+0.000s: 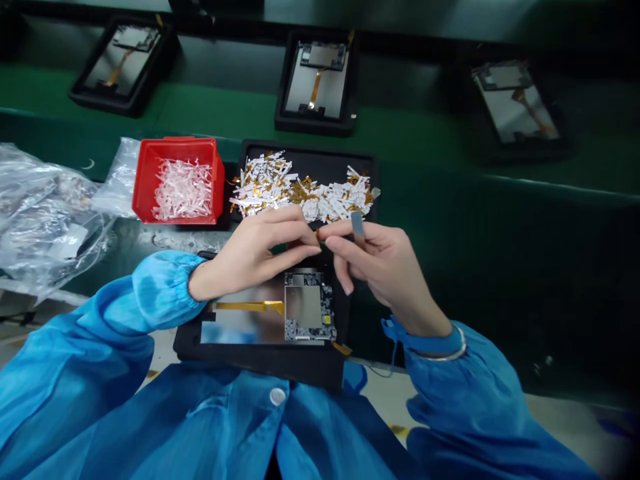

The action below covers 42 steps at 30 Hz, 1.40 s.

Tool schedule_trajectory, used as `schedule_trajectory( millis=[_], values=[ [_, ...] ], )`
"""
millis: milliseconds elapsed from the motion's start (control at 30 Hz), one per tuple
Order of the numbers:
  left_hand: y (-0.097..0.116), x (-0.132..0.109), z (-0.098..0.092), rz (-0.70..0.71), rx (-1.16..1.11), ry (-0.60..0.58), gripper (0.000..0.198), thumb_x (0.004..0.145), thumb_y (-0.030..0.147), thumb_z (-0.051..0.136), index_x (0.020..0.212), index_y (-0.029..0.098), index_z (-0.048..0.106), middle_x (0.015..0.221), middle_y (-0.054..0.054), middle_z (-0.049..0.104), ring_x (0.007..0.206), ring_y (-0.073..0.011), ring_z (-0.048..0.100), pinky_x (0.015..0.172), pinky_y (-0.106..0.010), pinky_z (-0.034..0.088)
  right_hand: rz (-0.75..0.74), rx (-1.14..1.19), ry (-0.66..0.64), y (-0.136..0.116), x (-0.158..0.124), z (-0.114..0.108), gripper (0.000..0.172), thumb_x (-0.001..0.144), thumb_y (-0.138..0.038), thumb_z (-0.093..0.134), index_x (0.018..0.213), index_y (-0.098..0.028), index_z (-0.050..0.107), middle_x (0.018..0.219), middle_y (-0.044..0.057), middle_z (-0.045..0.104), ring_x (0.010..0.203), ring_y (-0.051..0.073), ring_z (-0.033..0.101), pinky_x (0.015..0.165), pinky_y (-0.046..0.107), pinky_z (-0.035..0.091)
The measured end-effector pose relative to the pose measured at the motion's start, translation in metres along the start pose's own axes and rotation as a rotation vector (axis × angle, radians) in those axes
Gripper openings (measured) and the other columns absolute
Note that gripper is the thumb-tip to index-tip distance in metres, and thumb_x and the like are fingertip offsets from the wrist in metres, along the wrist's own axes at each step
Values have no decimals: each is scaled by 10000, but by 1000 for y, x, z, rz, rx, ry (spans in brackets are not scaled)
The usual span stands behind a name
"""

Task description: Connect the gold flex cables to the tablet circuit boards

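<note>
Right grip point(385, 270) clenched on grey metal strip point(357, 229) between thumb and forefinger. Left grip point(253, 253) pinched closed just beside it, anything held too small to tell. Circuit-board panel point(305, 307) in black holder point(260, 357) below; black tray point(307, 152) of white-and-amber film scraps point(300, 193) ahead, red bin point(177, 150) beside it.

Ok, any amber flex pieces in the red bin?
No, the red bin holds only whitish strips, while the amber-and-white pieces lie in the black tray beside it.
</note>
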<state>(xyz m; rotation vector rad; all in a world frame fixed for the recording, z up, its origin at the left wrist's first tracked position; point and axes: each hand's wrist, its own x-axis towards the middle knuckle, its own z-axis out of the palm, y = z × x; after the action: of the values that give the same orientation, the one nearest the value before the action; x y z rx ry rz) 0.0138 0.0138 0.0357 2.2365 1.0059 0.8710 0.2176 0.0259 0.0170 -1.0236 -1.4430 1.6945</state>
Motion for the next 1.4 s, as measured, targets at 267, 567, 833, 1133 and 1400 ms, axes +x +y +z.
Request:
schedule_trajectory(
  millis=[267, 567, 833, 1133, 1400],
  values=[
    [-9, -14, -15, 126, 325, -128, 149, 991, 251, 533, 942, 192, 661, 846, -4, 634, 793, -139, 578, 745, -306, 408, -38, -266, 34, 2, -7, -14, 81, 844, -282, 742, 850, -202, 729, 520, -41, 632, 450, 120, 623, 537, 263, 496],
    [-29, -59, -78, -430, 804, 208, 313, 964, 395, 554, 691, 248, 521, 696, 17, 457, 744, -165, 518, 893, -407, 405, -335, -644, -8, 22, -4, -16, 86, 891, -152, 667, 844, -213, 705, 870, 24, 673, 626, 81, 571, 550, 234, 454],
    [-18, -38, -9, -148, 236, -136, 222, 998, 182, 492, 1194, 190, 597, 1083, -54, 659, 1018, -151, 631, 838, -280, 498, -231, -646, -82, 23, -3, -15, 87, 912, -218, 639, 863, -232, 710, 893, 46, 707, 679, 128, 623, 576, 265, 493],
    [-27, -40, 10, 58, 328, -303, 321, 1034, 207, 358, 1252, 178, 593, 1153, -99, 667, 958, -193, 576, 790, -323, 440, 89, -419, -181, 19, 9, -24, 115, 877, -314, 674, 876, -212, 728, 726, -3, 652, 525, 77, 445, 474, 233, 351],
    [-22, -34, 11, 101, 414, -311, 271, 1035, 203, 375, 1188, 160, 594, 1108, -91, 677, 915, -186, 577, 757, -319, 426, 133, -413, -208, 19, 15, -25, 100, 864, -283, 662, 904, -197, 693, 645, -43, 519, 496, 59, 355, 448, 231, 274]
  ],
)
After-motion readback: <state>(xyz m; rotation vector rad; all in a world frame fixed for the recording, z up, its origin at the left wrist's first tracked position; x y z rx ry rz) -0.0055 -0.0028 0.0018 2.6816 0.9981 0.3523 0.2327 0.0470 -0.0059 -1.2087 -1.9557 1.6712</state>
